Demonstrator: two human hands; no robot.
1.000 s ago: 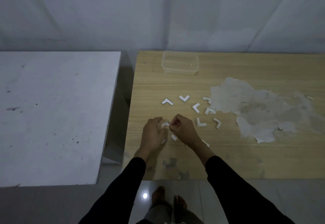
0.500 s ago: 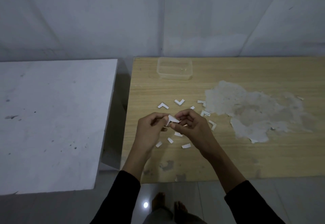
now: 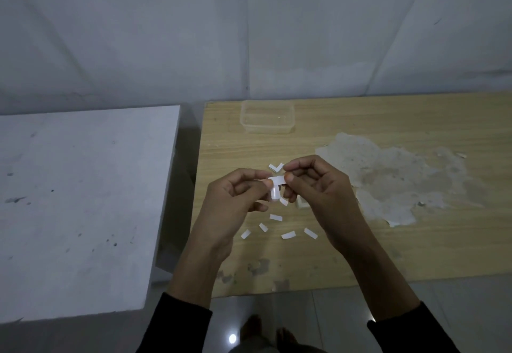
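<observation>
Dim room, wooden table (image 3: 360, 255), peeled patch (image 3: 401, 180) at 3 o'clock. White corner piece (image 3: 274, 193) is held above the table. My left hand (image 3: 235, 203) pinches it from 9 o'clock and my right hand (image 3: 318, 194) from 3. Its upper arm runs 9-to-3, and both thumbs are clamped on that arm.

The small white L-shaped corner piece (image 3: 276, 186) is pinched between the fingertips of the left hand (image 3: 235, 203) and the right hand (image 3: 318, 186). One arm lies level across the top, the other hangs straight down
</observation>
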